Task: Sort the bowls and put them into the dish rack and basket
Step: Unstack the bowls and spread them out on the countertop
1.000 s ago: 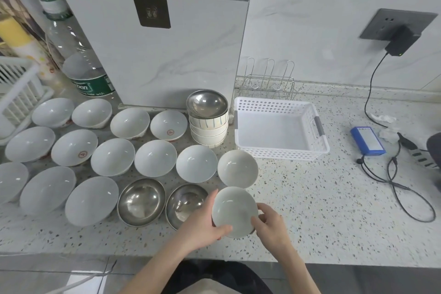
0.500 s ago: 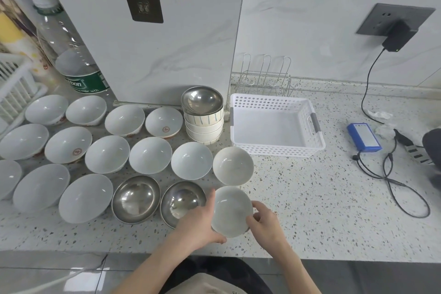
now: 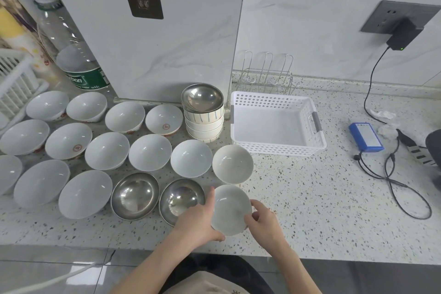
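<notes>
Bowl (image 3: 231, 209) in question is the small off-white one at about 6 o'clock on the tabletop (image 3: 322, 198), right at the near edge, and I've got both hands on it. My left hand (image 3: 199, 218) curls around its 9 o'clock side with the thumb up along the rim, and my right hand (image 3: 263, 222) pinches the rim around 4 o'clock. I can't tell if it's lifted or just sitting there.

Handling-wise, I'd guess glazed ceramic: rigid, a bit of heft for its size, slick surface, and it'll chip or crack if I clack it against a neighbour. There's a matching bowl (image 3: 232, 164) just beside it at 12 o'clock and a steel bowl (image 3: 181, 200) just beside it at 9 o'clock, partly under my left hand, so not much room to be sloppy. Best hold is probably the rim, thumb inside and fingers under the outer wall, or cupped from both sides like now.

Orientation: mouth faces up, maybe tipped a touch toward me. It's round, so no real long axis across the tabletop; the only axis that matters runs vertically through the base.

White basket (image 3: 276, 124) sits empty at roughly 1 o'clock, wire dish rack (image 3: 267, 74) just behind it against the wall.
</notes>
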Action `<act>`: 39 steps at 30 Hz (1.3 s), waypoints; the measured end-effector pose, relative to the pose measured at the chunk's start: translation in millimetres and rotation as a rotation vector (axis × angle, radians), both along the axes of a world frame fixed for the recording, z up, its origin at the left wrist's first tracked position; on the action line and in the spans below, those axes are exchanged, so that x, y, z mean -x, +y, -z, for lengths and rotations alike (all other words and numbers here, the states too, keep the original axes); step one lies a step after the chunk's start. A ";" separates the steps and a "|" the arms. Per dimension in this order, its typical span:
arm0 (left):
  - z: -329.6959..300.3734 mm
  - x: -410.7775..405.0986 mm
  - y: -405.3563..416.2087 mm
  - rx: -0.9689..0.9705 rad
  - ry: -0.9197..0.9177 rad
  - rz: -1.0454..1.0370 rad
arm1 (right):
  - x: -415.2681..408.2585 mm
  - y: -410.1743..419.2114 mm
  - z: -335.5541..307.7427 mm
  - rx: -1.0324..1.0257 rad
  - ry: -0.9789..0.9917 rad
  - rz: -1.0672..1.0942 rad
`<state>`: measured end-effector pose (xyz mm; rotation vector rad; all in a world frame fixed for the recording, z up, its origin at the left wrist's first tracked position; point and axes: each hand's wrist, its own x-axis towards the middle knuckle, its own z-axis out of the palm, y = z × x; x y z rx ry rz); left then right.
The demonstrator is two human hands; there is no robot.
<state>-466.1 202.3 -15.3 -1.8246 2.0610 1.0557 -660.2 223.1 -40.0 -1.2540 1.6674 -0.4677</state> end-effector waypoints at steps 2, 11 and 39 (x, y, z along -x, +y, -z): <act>-3.2 0.1 -0.1 -0.008 0.000 0.002 | 1.4 -1.0 -0.5 -0.017 -0.004 -0.008; -28.1 -17.4 -25.9 -0.004 0.277 -0.276 | 17.5 -22.1 -20.2 -0.001 0.150 0.046; -71.9 -72.8 -240.2 0.350 0.547 -0.652 | -44.4 -133.7 -78.2 0.163 0.085 0.205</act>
